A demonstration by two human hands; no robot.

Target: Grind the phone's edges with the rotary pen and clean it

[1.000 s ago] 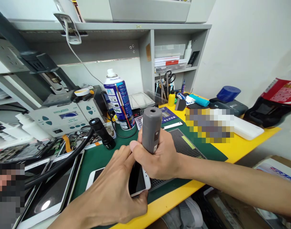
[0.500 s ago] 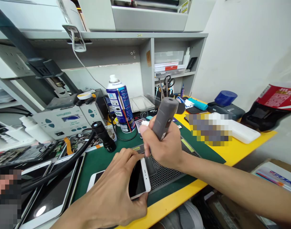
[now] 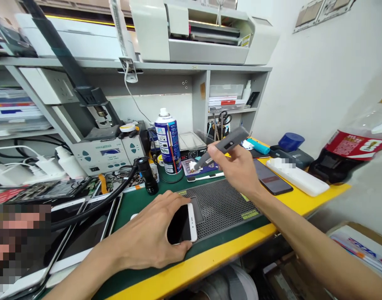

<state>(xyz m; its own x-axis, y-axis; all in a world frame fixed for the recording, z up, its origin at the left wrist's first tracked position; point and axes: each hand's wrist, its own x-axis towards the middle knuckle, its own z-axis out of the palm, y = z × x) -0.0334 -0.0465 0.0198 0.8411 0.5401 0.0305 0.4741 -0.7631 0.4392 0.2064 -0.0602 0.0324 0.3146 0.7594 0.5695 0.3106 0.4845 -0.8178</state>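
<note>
My left hand [image 3: 153, 233] is wrapped over a white-framed smartphone [image 3: 181, 229], gripping it by its long edges. The phone's black face and one white end show past my fingers; the rest is largely hidden under the hand. In my right hand [image 3: 239, 166] is a grey, thick pen-shaped electric screwdriver [image 3: 225, 146], held at a slant above the mat. Its tapered tip points down and left, by a purple card with small white bits [image 3: 194, 166]. Under the phone's end lies a grey perforated pad [image 3: 224, 210] on a green mat [image 3: 166, 260].
A blue spray can [image 3: 168, 143] and a black flashlight [image 3: 147, 177] stand behind. Tablets [image 3: 84, 233] lie at left under a black hose. To the right are a dark phone [image 3: 274, 178], a white bar-shaped object [image 3: 299, 177] and a cola bottle [image 3: 347, 146]. A yellow table edge [image 3: 191, 277] runs in front.
The screwdriver has left the phone's end; my right hand has moved back and right and tilted it from near upright to a slant. My left hand still holds the phone. The view has shifted.
</note>
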